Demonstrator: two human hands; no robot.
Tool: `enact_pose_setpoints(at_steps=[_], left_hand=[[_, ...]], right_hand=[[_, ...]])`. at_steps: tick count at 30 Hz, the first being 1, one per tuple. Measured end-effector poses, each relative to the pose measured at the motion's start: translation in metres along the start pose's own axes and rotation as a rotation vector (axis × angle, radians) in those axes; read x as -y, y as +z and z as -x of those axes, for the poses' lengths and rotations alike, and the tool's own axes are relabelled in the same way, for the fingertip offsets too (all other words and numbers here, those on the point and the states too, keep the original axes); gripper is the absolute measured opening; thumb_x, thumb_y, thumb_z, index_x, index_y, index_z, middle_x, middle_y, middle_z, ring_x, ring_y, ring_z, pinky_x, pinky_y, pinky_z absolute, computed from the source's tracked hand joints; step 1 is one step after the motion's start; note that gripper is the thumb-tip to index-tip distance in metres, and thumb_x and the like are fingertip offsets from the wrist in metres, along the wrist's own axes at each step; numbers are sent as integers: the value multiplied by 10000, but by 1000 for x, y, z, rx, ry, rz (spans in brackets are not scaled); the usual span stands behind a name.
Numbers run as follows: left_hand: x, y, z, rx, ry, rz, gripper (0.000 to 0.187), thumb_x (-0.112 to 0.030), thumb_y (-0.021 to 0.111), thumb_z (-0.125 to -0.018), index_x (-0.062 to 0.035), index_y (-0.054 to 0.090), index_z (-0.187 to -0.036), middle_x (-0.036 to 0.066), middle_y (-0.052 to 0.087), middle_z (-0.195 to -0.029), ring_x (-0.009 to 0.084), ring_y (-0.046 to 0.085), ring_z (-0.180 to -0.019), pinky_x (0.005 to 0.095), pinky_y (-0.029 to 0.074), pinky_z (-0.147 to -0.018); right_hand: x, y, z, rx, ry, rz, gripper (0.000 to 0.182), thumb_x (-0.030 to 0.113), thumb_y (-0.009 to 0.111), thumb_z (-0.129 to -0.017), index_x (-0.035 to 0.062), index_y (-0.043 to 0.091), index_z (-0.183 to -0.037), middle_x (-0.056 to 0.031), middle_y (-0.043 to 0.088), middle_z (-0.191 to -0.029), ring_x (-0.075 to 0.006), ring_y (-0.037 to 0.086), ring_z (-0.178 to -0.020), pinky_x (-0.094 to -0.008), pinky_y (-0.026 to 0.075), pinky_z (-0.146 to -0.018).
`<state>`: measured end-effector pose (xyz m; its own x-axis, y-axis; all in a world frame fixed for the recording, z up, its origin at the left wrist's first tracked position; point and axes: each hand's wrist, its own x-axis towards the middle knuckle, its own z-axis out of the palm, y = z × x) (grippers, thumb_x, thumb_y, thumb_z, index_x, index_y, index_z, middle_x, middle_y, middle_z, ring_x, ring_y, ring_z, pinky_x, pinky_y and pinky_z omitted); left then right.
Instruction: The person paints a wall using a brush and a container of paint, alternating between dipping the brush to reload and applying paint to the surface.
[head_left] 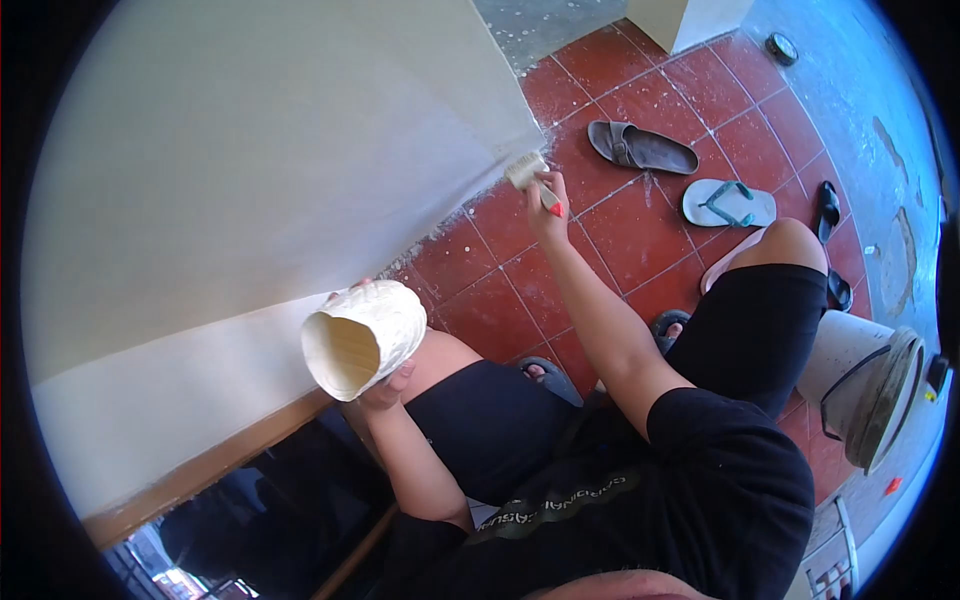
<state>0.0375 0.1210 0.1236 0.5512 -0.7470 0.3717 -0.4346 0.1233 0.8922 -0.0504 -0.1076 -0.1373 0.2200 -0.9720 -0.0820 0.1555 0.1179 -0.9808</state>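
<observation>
The right hand (548,195) has its fingers closed around a flat, wide paintbrush (526,169) with cream bristles and a pale handle ending in a red tip. The bristle end lies at the bottom edge of a smooth cream wall (270,150), near its far corner, just above the red square-tiled floor (505,290); whether the bristles touch the wall is hard to tell. They look thick and pale, close in colour to the wall itself.

The left hand (385,385) grips a rounded off-white container (395,315) from below and behind, its fingers wrapped around the sides. The container is held above the left leg, beside the wall, with its wide mouth turned toward the viewer. Its outer surface is uneven and ridged, the rim slightly irregular, and the inside shows a yellowish cream tone; how much it holds cannot be made out.

White specks and smears mark the tiles along the foot of the wall. Beyond the brush lie a brown buckled sandal (655,150) and a white flip-flop with teal straps (730,204). A white plastic bucket (845,365) with a dark handle and stained rim stands beside the right leg.
</observation>
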Motion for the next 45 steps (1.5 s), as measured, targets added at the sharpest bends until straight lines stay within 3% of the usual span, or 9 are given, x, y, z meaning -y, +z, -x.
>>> enact_pose_setpoints(at_steps=[5,7,13,18,23,29,38,41,45], left_hand=[[23,-30,37,44,-282,-48,1073,-369,769,-672,-1,126,-1447,233,387,-1392,341,405,-1279,436,325,-1065],[5,-6,16,31,-122,20,1073,-388,778,-662,-2,145,-1439,233,400,-1377,342,422,-1263,440,338,-1056],[-9,4,13,92,-41,1,1058,-431,777,-653,4,178,-1408,238,427,-1342,341,472,-1210,428,405,-1000],[-10,2,14,81,-51,-56,1067,-467,784,-638,-1,198,-1399,235,444,-1325,345,494,-1182,428,415,-984],[-12,1,17,100,-79,6,1150,-502,815,-605,0,173,-1417,271,441,-1321,367,492,-1191,435,408,-989],[-14,1,23,118,-28,197,1161,-456,874,-562,-32,226,-1428,326,434,-1292,414,470,-1203,476,415,-982],[-16,-8,29,103,-69,343,1164,-349,925,-494,-78,275,-1422,318,428,-1296,433,452,-1212,516,372,-1016],[-19,-9,33,100,-86,327,1162,-351,924,-497,-85,274,-1422,315,428,-1296,435,448,-1214,529,363,-1021],[-21,-5,36,51,-98,314,1140,-418,896,-526,-108,257,-1416,279,424,-1292,419,450,-1198,543,364,-1007]], right_hand=[[-30,-8,17,-258,-89,179,300,86,544,-923,-18,403,-1167,-116,606,-947,-138,626,-746,-255,525,-628],[-24,-4,9,-237,139,-191,331,90,566,-915,-35,426,-1188,-94,620,-917,-122,621,-744,-247,516,-615],[-14,21,-18,-317,289,-244,417,103,615,-893,-33,492,-1267,-78,638,-941,-114,623,-747,-250,518,-651],[55,45,-18,-405,332,-577,444,96,599,-899,-16,467,-1307,-106,631,-1054,-149,640,-856,-262,531,-721],[91,37,1,-246,137,-887,432,110,548,-935,27,437,-1344,-125,579,-1201,-190,621,-995,-319,550,-759],[-23,25,-8,-272,249,-680,430,109,559,-934,42,444,-1343,-117,617,-1130,-193,650,-903,-302,552,-734],[-45,23,-12,-433,227,-497,314,64,588,-907,13,519,-1208,-90,630,-970,-128,619,-770,-254,525,-653],[-48,31,-18,-427,118,-192,191,91,613,-896,-9,520,-1031,-102,620,-918,-134,625,-791,-249,519,-650],[-60,39,-24,-461,76,79,178,91,625,-881,2,498,-970,-89,606,-870,-114,604,-772,-239,500,-640]])
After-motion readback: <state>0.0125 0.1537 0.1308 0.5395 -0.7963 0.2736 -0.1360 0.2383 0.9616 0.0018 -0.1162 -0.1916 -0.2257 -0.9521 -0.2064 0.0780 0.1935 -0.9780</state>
